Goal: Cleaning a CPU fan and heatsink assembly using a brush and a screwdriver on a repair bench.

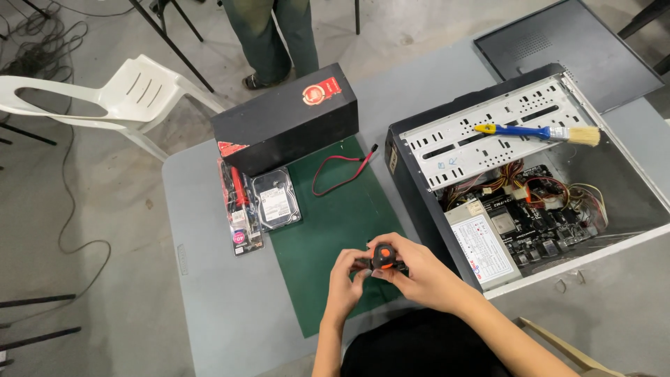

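Both my hands hold a small black tool with an orange cap (383,257) over the near end of a green mat (335,223). My left hand (345,279) pinches its left side. My right hand (422,272) wraps around it from the right. An open computer case (412,188) lies on its side just to the right of my hands, showing its motherboard, coloured wires and power supply. A paintbrush with a blue handle (541,132) rests on the case's metal drive bracket.
A hard drive (276,199) and a packaged red tool (238,209) lie left of the mat, by a long black box (286,119). A red cable (342,171) curls on the mat. The case's side panel (565,49) lies far right. A white plastic chair (132,94) and a standing person's legs (276,38) are beyond the grey table (209,279).
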